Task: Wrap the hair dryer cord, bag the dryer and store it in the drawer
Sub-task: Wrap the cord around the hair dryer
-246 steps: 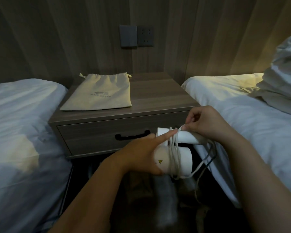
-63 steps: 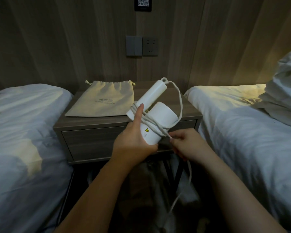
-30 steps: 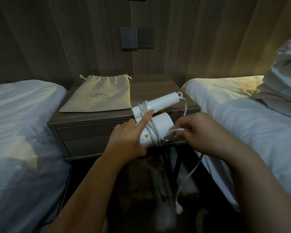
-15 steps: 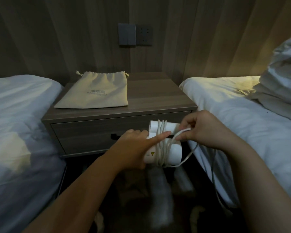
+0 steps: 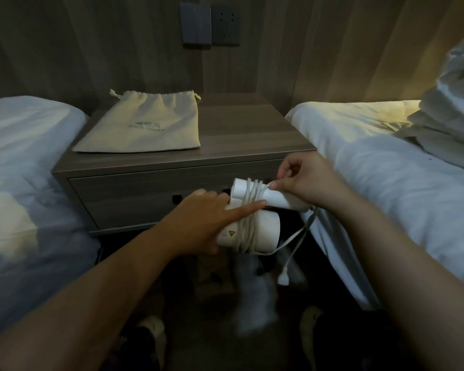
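The dryer hung before the shut drawer, light, hard and smooth. The left hand clamped its barrel, one finger pinning the coils. The right hand pinched the limp cord at the handle.

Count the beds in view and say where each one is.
2. The left bed lies left of the nightstand; the right bed lies on its other side, with crumpled bedding piled at its far end. Both are cut by the frame.
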`<state>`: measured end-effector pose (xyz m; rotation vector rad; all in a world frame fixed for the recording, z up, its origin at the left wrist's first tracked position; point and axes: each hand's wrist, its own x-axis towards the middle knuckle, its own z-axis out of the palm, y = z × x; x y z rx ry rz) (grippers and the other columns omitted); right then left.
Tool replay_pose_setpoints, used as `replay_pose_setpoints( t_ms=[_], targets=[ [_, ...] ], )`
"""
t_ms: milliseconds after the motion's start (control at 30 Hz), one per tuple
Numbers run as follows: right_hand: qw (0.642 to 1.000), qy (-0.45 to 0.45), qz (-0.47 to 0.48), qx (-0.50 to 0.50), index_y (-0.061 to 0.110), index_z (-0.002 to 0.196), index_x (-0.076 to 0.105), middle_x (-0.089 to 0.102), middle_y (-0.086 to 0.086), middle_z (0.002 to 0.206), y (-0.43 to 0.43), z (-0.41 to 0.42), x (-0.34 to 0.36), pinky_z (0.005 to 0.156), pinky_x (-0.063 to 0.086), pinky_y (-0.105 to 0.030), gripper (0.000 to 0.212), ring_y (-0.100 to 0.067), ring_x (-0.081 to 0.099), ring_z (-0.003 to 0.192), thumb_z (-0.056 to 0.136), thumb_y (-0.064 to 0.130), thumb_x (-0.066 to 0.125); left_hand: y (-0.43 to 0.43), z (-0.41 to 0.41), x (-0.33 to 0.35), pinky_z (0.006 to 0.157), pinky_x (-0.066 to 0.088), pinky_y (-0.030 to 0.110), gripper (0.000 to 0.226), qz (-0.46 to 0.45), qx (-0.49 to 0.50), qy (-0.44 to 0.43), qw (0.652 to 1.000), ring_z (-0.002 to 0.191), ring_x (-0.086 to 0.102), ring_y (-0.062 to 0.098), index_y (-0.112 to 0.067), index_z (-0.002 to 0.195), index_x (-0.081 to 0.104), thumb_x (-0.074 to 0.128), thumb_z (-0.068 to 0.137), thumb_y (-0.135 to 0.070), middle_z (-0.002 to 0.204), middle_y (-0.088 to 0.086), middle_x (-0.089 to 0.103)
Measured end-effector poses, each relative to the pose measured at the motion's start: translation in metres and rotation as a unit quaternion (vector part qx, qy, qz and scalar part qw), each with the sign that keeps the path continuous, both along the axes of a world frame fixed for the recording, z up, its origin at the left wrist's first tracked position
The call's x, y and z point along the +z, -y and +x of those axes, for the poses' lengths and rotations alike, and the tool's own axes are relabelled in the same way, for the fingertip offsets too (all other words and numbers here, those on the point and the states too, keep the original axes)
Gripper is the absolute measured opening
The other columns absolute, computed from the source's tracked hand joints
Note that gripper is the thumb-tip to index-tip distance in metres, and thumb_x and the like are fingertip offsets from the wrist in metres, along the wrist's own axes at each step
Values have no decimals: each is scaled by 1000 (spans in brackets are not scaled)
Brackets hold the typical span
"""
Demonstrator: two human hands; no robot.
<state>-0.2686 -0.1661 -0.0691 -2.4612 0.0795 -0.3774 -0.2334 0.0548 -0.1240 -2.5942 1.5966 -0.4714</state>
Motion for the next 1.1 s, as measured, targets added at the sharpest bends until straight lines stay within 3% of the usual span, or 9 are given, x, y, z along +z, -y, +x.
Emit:
replay_pose_setpoints(
  t_ms=[167, 367, 467, 533, 600, 700, 800, 933, 1100],
  targets=[
    [999, 0, -48, 8, 21, 61, 60, 58, 7, 62, 1, 10, -3, 55, 39, -17, 23, -5, 49, 59, 63, 27, 82, 2, 5, -9, 87, 41, 40, 106, 14, -10, -29, 999, 99, 52, 25, -51, 135, -25, 62, 74, -44, 118, 9, 52],
    [983, -2, -173, -57, 17, 54, 49, 53, 2, 55, 13, 14, -8, 55, 38, -30, 51, -19, 52, 63, 51, 61, 76, 5, 7, -18, 81, 40, 36, 96, 16, -16, -49, 999, 98, 53, 25, -47, 139, -9, 61, 74, -43, 117, 10, 54],
    [973, -42, -219, -68, 15, 53, 48, 49, 1, 54, 13, 14, -11, 53, 34, -28, 58, -21, 52, 63, 50, 66, 74, 8, 6, -22, 82, 42, 36, 95, 21, -20, -62, 998, 95, 55, 26, -45, 140, -3, 63, 71, -42, 112, 10, 56],
    [972, -89, -204, -78, 10, 60, 57, 55, -2, 60, 14, 18, -15, 52, 36, -28, 58, -21, 54, 66, 51, 64, 76, 8, 4, -24, 73, 38, 32, 95, 27, -34, -45, 998, 84, 57, 26, -40, 143, 10, 67, 66, -41, 102, 9, 59],
    [976, -146, -147, -72, 8, 68, 65, 60, -4, 65, 18, 21, -20, 54, 41, -28, 55, -15, 54, 64, 54, 59, 78, 7, 2, -25, 69, 31, 28, 94, 25, -36, -36, 998, 79, 57, 24, -35, 144, 22, 70, 64, -40, 97, 8, 60],
    [980, -195, 38, -4, 11, 69, 68, 59, 8, 50, 31, 19, -34, 44, 40, -14, 30, -2, 52, 50, 66, 39, 79, 6, -2, -22, 73, 29, 29, 91, 39, -27, -59, 997, 89, 56, 26, -37, 146, 20, 67, 68, -42, 109, 9, 58],
    [930, -244, 266, 72, 7, 81, 67, 61, 5, 53, 51, 18, -55, 44, 40, -12, 12, 0, 52, 44, 74, 16, 72, 5, -6, -23, 80, 38, 33, 93, 36, -24, -86, 995, 100, 55, 26, -40, 145, 13, 66, 69, -44, 121, 8, 55],
    [844, -281, 433, 145, 6, 86, 69, 63, -6, 64, 78, 19, -77, 53, 49, -18, 58, -9, 59, 54, 41, 35, 91, 7, -8, -22, 85, 41, 34, 96, 29, -35, -117, 992, 103, 54, 23, -43, 143, 7, 65, 67, -45, 125, 4, 53],
    [799, -271, 508, 174, 10, 75, 74, 69, -9, 65, 84, 22, -84, 52, 55, -23, 56, -14, 64, 54, 28, 31, 95, 5, -9, -18, 91, 43, 34, 100, -23, -1, -184, 983, 106, 55, 22, -46, 139, 5, 70, 64, -42, 123, 2, 55]
  ],
)
